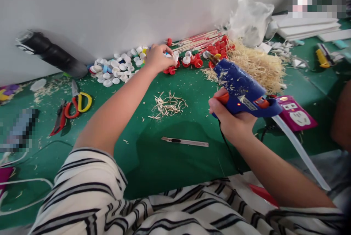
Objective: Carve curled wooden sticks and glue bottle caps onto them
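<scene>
Right hand (pixel 233 120) is clamped round the grip of a blue plastic glue gun (pixel 238 85), forefinger by the orange trigger. Gun sits up off the table, metal nozzle pointing up-left toward the caps; likely keeps the hot end clear of skin and sleeve. Small red light on its side, so probably powered. Long translucent glue stick (pixel 301 151) hangs out the back, outside the forearm, where it shouldn't snag.

Left hand (pixel 159 57) is reached out to the back of the green tabletop (pixel 137 169), fingers bent at a small white round plastic cap (pixel 175 59). Can't tell if they're closed on it or just touching. White bottle caps (pixel 115 67) heap to its left, red plastic caps (pixel 196 60) to its right, thin wooden sticks (pixel 197 41) behind: small parts within reach, I'd say.

Loose pale straw strands (pixel 168 105) lie mid-table between the arms, apart from the big tan straw heap (pixel 263 65) at right. Slim white utility knife (pixel 185 141) lies nearest the body, touched by neither hand.
</scene>
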`<state>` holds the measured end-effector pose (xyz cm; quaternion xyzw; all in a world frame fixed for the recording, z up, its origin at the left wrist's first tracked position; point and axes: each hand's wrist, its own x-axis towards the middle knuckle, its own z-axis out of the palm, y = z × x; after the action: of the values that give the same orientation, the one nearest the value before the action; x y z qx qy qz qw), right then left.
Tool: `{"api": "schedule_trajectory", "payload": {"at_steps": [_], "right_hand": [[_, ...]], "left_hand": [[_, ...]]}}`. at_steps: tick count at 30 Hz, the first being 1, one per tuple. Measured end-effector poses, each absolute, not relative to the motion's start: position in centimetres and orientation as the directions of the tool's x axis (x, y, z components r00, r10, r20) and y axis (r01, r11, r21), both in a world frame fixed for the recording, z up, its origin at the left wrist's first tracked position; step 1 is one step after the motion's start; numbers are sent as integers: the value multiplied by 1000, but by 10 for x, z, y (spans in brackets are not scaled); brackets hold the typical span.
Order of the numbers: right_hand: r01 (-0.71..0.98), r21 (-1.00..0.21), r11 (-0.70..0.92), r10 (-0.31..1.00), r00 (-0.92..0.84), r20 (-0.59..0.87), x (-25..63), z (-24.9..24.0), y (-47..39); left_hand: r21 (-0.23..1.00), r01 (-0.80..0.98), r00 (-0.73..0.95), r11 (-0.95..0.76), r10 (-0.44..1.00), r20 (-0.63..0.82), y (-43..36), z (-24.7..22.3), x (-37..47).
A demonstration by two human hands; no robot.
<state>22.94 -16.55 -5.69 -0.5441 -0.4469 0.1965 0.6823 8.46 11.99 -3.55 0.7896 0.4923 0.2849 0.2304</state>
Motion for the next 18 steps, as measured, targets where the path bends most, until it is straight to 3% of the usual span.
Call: {"api": "schedule_trajectory", "payload": {"at_steps": [3,18], "right_hand": [[218,-932,291,772,521,363,229,-54,-168],[232,-938,259,797,498,343,226,-51,-168]], "left_hand": [[647,716,238,-262,963,127,125,-43,91],[781,588,242,-208,967,76,133,-65,85]]}}
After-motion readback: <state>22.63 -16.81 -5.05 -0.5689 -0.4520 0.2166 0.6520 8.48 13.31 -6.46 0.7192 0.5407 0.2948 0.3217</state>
